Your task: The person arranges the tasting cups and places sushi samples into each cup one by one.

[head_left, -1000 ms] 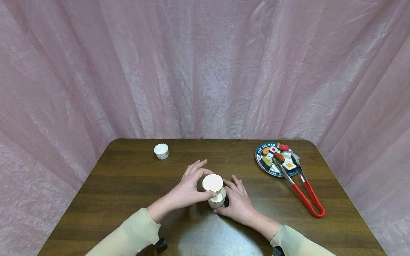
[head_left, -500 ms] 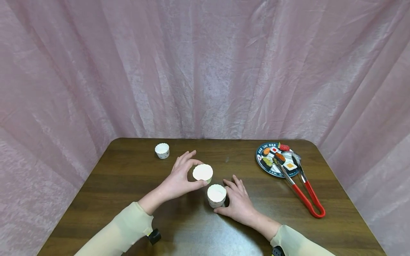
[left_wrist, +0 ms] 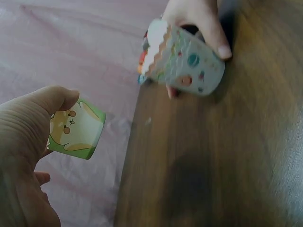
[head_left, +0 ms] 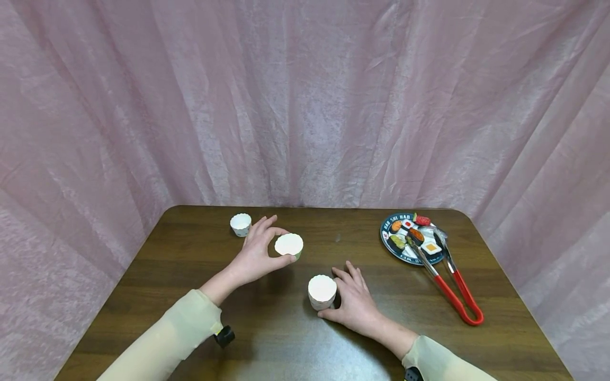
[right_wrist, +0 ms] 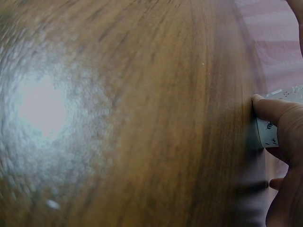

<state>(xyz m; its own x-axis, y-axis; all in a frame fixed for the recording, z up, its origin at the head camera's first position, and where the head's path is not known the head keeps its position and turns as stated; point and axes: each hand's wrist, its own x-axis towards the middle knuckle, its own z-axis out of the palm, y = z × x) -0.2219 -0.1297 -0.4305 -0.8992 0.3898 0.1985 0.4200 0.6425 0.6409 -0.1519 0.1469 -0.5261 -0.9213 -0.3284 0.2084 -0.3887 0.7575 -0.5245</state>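
Note:
In the head view my left hand (head_left: 256,253) pinches a paper baking cup (head_left: 289,245) between thumb and fingers, raised off the table. The left wrist view shows that cup as green with a cartoon animal face (left_wrist: 78,127). My right hand (head_left: 356,302) holds a second paper baking cup (head_left: 321,293), which stands upright on the table. Its scalloped rim and small coloured prints (left_wrist: 189,66) show in the left wrist view. Only part of this cup (right_wrist: 268,134) appears behind my thumb in the right wrist view.
A third, white baking cup (head_left: 240,225) stands at the back left, close to my left fingertips. At the back right, a round plate (head_left: 387,236) bears several sushi pieces, with red-handled tongs (head_left: 452,293) lying across it. A pink curtain (head_left: 305,106) hangs behind the wooden table (head_left: 190,254).
My left hand has lifted the green baking cup away from the other one and carried it left and back. My right hand has stayed at the standing cup.

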